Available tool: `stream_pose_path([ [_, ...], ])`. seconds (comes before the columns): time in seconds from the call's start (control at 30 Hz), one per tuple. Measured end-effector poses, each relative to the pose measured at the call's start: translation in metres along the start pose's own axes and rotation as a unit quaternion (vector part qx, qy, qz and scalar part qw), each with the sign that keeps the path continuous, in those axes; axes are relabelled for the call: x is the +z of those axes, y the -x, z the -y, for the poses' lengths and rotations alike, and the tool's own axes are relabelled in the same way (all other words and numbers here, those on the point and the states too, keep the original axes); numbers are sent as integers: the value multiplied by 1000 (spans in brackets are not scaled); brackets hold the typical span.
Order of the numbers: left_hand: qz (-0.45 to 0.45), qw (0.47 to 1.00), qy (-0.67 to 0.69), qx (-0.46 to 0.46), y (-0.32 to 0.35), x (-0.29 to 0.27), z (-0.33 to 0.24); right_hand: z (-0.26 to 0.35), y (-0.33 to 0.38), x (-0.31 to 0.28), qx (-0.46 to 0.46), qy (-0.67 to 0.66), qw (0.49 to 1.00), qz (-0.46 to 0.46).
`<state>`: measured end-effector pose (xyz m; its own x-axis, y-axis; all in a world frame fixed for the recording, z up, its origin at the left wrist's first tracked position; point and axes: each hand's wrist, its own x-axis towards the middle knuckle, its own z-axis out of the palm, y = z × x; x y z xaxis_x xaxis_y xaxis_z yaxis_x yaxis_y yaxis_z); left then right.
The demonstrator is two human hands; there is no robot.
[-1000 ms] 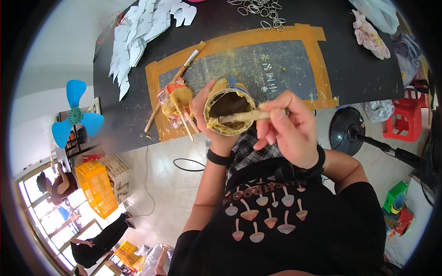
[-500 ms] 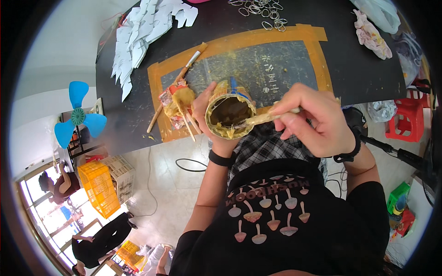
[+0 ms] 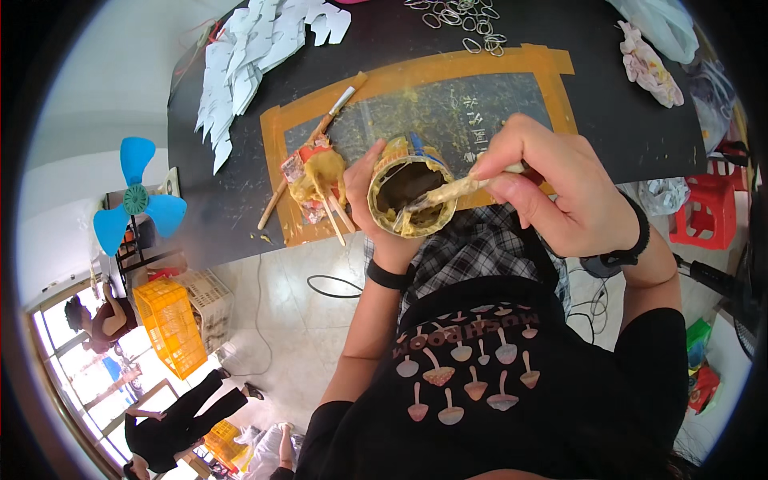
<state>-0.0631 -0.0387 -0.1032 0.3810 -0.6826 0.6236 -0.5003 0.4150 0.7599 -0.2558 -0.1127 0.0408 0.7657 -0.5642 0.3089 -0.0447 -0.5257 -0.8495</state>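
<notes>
My left hand (image 3: pixel 370 188) is wrapped round an open tin can (image 3: pixel 404 159), tilted so its mouth faces me. Yellowish paste coats the rim and inner wall. Between the thumb and fingers of my right hand (image 3: pixel 552 180) is a paste-caked brush (image 3: pixel 456 190); its tip reaches inside the can's mouth. Left of the can, a crumpled red and white wrapper smeared with yellow paste (image 3: pixel 314 178) lies on the table with sticks across it. Another brush (image 3: pixel 330 112) with a wooden handle lies there too.
Brown tape (image 3: pixel 272 152) frames a dark work sheet on the black table (image 3: pixel 608 48). White cut pieces (image 3: pixel 240 60) pile at far left, metal rings (image 3: pixel 480 24) at the back, a stained cloth (image 3: pixel 646 66) at far right. A blue fan (image 3: pixel 136 200) and yellow crate (image 3: pixel 170 324) stand left. Two people are beyond.
My right hand has shifted slightly up and right, and the brush tip has moved from the can's lower right rim into its mouth. The can sits slightly further right in view.
</notes>
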Motion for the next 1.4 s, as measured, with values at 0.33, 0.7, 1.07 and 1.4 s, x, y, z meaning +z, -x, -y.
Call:
stream_pose_path([
  [0.33,7,999,-5,35,-4,-1,0,3,9,15,-97,110,983,-110],
  [0.7,15,998,-39,49,-4,-2,-3,-9,14,13,-94,57,994,-24],
  [1.07,12,991,-44,-125,14,-1,16,-11,10,33,-159,163,974,-1],
  [1.4,-1,996,-76,44,-1,3,-4,-7,16,69,-189,325,917,-134],
])
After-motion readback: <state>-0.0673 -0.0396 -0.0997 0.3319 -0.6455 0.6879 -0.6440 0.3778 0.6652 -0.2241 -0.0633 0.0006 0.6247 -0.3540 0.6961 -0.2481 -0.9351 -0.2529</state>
